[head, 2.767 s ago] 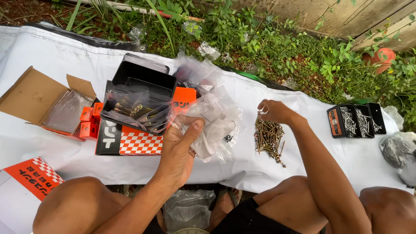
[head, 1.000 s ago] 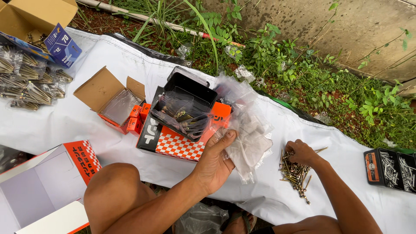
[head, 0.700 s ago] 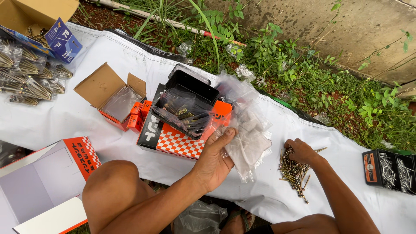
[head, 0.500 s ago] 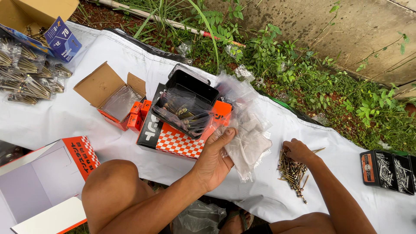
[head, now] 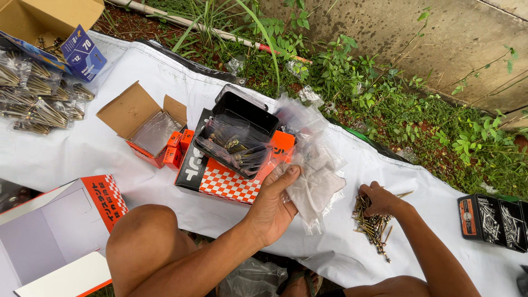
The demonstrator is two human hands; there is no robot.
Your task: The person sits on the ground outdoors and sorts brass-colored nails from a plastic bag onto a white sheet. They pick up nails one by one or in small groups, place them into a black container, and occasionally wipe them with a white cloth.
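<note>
The left hand [head: 273, 204] is holding up a bunch of clear, crinkly plastic bags [head: 313, 165]. Its thumb is pressing on the front of the bags and its fingers are curled behind them. The bags are hanging just above the white sheet [head: 110, 154], right beside the big orange and white checkered cardboard box [head: 220, 179].

The right hand [head: 379, 199] is resting on a pile of long gold metal screws [head: 373, 225] lying on the sheet. Its fingers are bent down and pinching at the top of the pile.

A black plastic tray with small bags of screws [head: 236, 135] is sitting on top of the checkered box. An open brown cardboard box [head: 140, 118] is lying to its left. A black case full of silver nails [head: 492, 215] is sitting well off to the right.
</note>
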